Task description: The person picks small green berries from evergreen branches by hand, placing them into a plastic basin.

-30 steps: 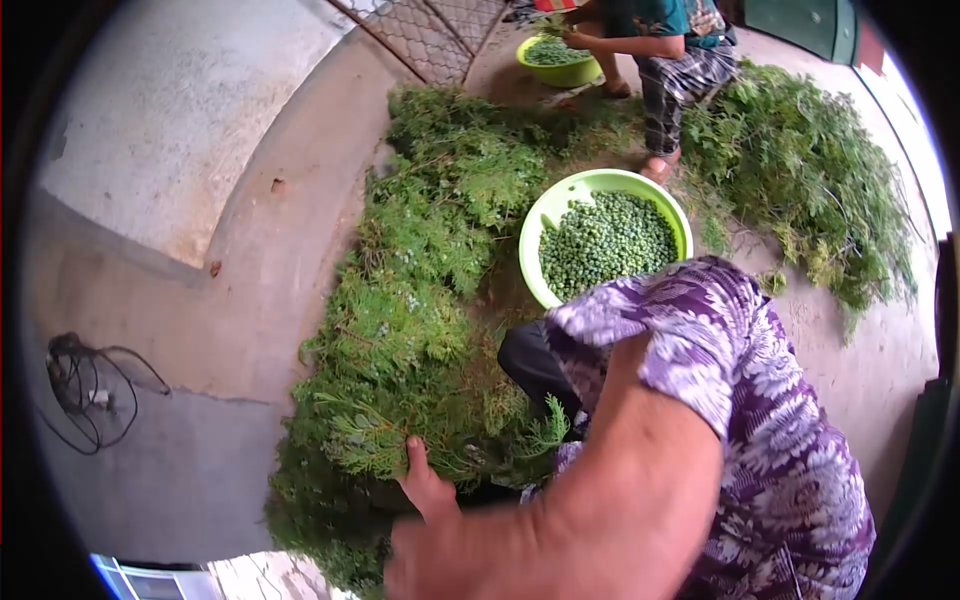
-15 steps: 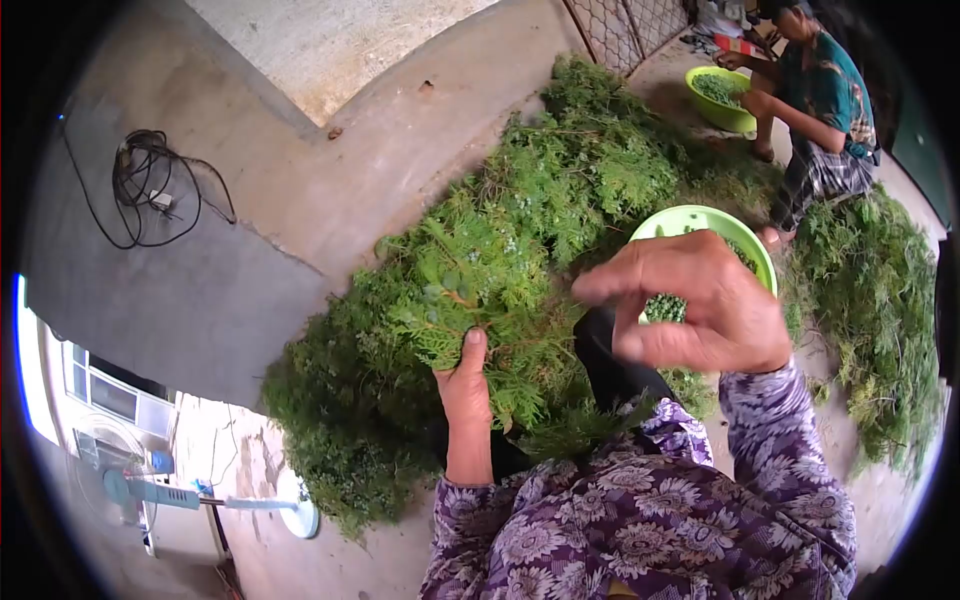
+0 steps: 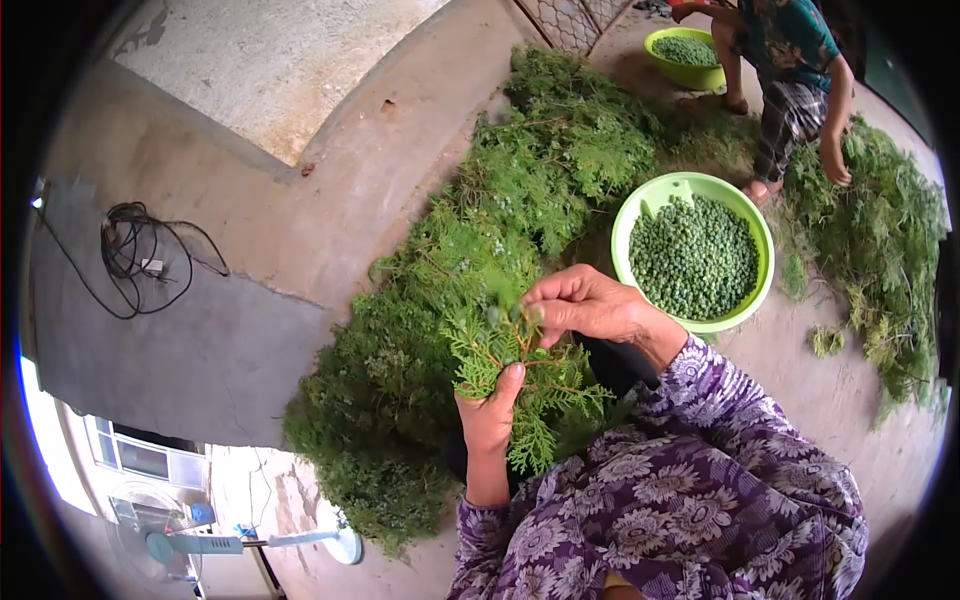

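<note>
My left hand (image 3: 488, 418) grips a green leafy sprig (image 3: 520, 375) by its stem, held up over my lap. My right hand (image 3: 588, 305) has its fingertips pinched on the top of that sprig, where small green berries sit. Just right of my hands stands a lime-green bowl (image 3: 655, 195) filled with green berries (image 3: 693, 256). A long pile of cut green branches (image 3: 470, 290) lies on the concrete to the left of the bowl.
Another person (image 3: 790, 70) squats at the top right beside a second green bowl (image 3: 684, 55), with more branches (image 3: 885, 235) on the right. A coiled black cable (image 3: 135, 255) lies at left. A standing fan (image 3: 215, 540) is at bottom left.
My left hand lifted a sprig out of the pile. My right hand came down from near the bowl and closed its fingertips on the sprig's top. The view shifted.
</note>
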